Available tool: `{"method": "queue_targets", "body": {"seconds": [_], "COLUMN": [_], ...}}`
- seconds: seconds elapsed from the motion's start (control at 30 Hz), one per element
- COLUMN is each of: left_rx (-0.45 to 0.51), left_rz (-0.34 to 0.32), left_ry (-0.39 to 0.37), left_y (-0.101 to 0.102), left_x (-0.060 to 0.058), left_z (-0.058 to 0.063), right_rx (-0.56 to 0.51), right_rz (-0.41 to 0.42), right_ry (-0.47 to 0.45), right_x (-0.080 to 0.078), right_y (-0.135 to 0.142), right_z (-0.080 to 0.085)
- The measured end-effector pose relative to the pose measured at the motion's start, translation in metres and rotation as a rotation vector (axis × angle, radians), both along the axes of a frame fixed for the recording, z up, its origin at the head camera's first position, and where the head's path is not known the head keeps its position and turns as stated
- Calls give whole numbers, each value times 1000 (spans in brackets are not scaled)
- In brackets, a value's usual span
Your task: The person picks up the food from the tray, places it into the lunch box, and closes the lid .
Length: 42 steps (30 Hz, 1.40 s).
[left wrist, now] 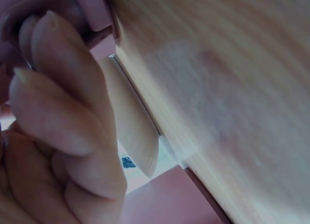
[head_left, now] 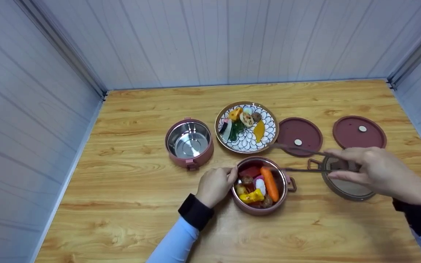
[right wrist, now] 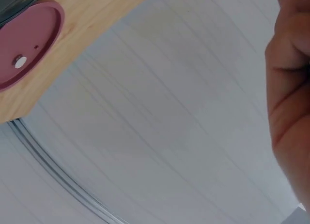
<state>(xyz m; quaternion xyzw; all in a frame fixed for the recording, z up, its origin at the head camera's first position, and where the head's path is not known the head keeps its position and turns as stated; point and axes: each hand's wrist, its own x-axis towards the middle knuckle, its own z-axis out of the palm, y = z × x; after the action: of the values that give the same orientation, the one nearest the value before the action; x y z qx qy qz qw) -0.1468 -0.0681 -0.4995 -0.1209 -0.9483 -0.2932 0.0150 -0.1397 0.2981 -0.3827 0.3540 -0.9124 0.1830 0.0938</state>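
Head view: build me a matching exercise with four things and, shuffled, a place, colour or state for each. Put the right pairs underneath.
Things:
1. Carrot
2. Petal-patterned plate
3. Container left of the plate
4. Left hand

Descriptions:
A. Holds the side of the food-filled container
B. Empty, with a shiny steel inside
C. Lies inside the food-filled container
D. White, with dark outlines and a brown rim

Right pairs: 1-C, 2-D, 3-B, 4-A

- Your table (head_left: pixel 122 219) shows wood grain.
- On it you see one steel-lined pot (head_left: pixel 206 157), one patterned plate (head_left: pixel 247 142), and two dark-red lids (head_left: pixel 302 131).
- Nearer to you stand the food-filled pot (head_left: pixel 258 212) and a grey-topped round piece (head_left: pixel 349 188).
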Motion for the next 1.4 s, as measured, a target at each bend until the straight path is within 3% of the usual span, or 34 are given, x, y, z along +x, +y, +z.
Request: {"method": "queue_targets", "body": {"seconds": [0.27,0.43,0.6,0.87,1.13,1.4], "left_rx": [1,-4,6,12,-10,-20], "left_rz": [-2,-1,-4,-1,-9,3], "left_ry": [16,2,-6,-22,18,-12], "left_y": [1,0,0,0,1,0], "left_x": [0,0,0,0,1,0], "left_z": [0,0,-1,0,0,0], "right_rx": [-4,28,75,256,285,277], "right_rz": [-143,-163,-124,-116,-122,-124], "right_ry": [-93,-210,-345,-278,-306,-346], "right_x": [-26,-60,-94,-135,-153,-159], "right_y": [5,-5,-24,-53,-59,-58], "right_z": [-22,-41,-53,-54,-51,-57]}}
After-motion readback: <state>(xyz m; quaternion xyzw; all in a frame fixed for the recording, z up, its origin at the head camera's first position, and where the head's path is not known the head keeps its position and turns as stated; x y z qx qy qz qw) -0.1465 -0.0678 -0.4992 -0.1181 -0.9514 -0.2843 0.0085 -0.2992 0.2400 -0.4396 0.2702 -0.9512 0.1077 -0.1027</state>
